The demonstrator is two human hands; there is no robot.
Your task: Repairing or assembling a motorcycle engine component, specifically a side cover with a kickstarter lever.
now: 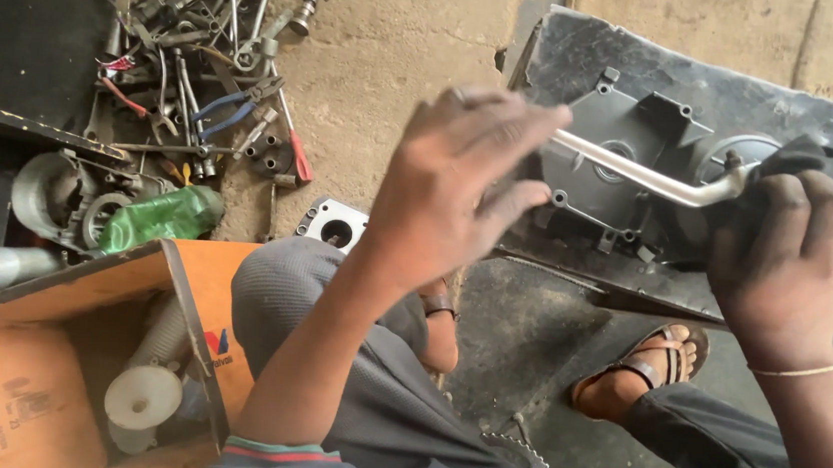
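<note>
My left hand [461, 183] grips the near end of a bent silver metal lever [643, 176] that lies across a dark grey engine cover [637, 123]. My right hand [786, 261] is closed on a dark cloth [805, 158] held against the lever's far end, beside a round opening in the cover. The cover rests on a black mat [593, 49] on the ground in front of my knees. My sandalled foot [641, 369] sits just below it.
A pile of wrenches, pliers and screwdrivers [209, 75] lies at the upper left. An open orange cardboard box [84, 356] with a white plastic part stands at the lower left, a green bottle [162, 217] and a small metal plate [335, 225] beside it.
</note>
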